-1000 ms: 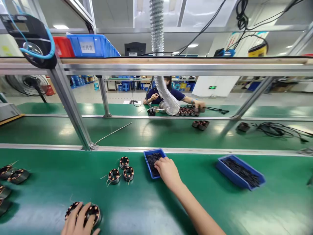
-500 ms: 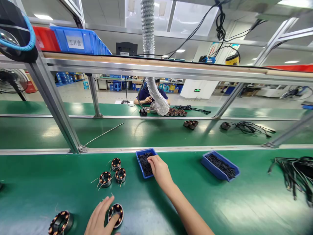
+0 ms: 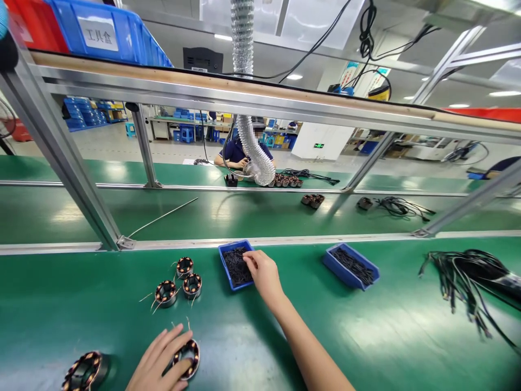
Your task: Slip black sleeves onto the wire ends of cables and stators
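Left hand (image 3: 158, 363) steadies a copper-wound stator (image 3: 188, 358); right hand (image 3: 264, 274) works a blue tray (image 3: 222, 259)

At seven o'clock, my curled fingers hold the stator still. At twelve, my right fingertips (image 3: 248, 258) pinch among black pieces (image 3: 236, 266); I cannot tell whether they hold any.

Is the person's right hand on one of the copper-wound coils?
No: the right hand is at the small blue tray of black pieces, while the left hand is on a copper-wound coil.
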`<state>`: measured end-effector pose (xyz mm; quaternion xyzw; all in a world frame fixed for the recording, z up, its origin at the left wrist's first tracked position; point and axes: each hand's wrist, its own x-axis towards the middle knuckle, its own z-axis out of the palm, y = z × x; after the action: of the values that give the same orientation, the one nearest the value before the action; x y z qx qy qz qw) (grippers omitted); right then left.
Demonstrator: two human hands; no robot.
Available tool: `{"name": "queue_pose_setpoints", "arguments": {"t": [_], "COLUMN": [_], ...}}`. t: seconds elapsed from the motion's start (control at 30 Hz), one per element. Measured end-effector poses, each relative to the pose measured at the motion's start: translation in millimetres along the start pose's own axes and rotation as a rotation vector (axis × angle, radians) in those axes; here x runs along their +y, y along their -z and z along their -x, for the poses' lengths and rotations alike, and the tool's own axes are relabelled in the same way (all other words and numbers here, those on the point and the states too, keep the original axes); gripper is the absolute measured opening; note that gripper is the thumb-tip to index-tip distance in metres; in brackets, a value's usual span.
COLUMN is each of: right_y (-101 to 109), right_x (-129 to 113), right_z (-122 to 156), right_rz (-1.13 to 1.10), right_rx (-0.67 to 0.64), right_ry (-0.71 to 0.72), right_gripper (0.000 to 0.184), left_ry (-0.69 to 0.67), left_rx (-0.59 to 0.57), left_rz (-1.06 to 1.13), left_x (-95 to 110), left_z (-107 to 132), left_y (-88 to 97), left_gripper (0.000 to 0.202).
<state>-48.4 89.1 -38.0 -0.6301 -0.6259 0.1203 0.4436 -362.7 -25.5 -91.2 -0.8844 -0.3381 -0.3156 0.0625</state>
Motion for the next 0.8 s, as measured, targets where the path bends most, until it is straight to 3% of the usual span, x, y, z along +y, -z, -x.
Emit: {"name": "queue_pose_setpoints", "arguments": {"t": [0.13, 0.23, 0.33, 0.4, 0.6, 0.67, 0.77, 0.8], "right_y": [-7, -19, -30, -36, -44, -44, -46, -47], "right_x": [-24, -46, -60, -65, -66, -62, -53, -51], "right_z": [26, 63, 97, 111, 118, 120, 128, 133], "right_rz": [-0.210, -0.399, -0.608, -0.672, -0.688, -0.700, -0.732, -0.741], "right_rx": [-0.100, -0.311, -0.593, -0.679, -0.633, -0.634, -0.657, -0.663], "right_ry": [-0.080, -0.145, -0.316, -0.383, -0.454, -0.449, -0.432, -0.429], "right_gripper": [0.047, 0.050, 0.049, 0.050, 0.053, 0.053, 0.051, 0.050], "left_ry": [0.037, 0.067, 0.085, 0.101, 0.229, 0.160, 0.051, 0.051], "left_rx": [-0.034, -0.036, 0.055, 0.065, -0.087, -0.081, -0.089, -0.101], "left_rz": [-0.034, -0.027, -0.021, -0.042, -0.147, -0.168, -0.165, -0.164], "left_x": [7, 13, 17, 19, 21, 19, 19, 19], "left_z": [-1, -2, -2, -2, 0, -2, -8, -11], "left_y": [5.8, 6.7, 4.1, 5.0, 21.7, 28.0, 35.9, 37.2], "left_gripper": [0.015, 0.013, 0.006, 0.006, 0.052, 0.044, 0.010, 0.009]}}
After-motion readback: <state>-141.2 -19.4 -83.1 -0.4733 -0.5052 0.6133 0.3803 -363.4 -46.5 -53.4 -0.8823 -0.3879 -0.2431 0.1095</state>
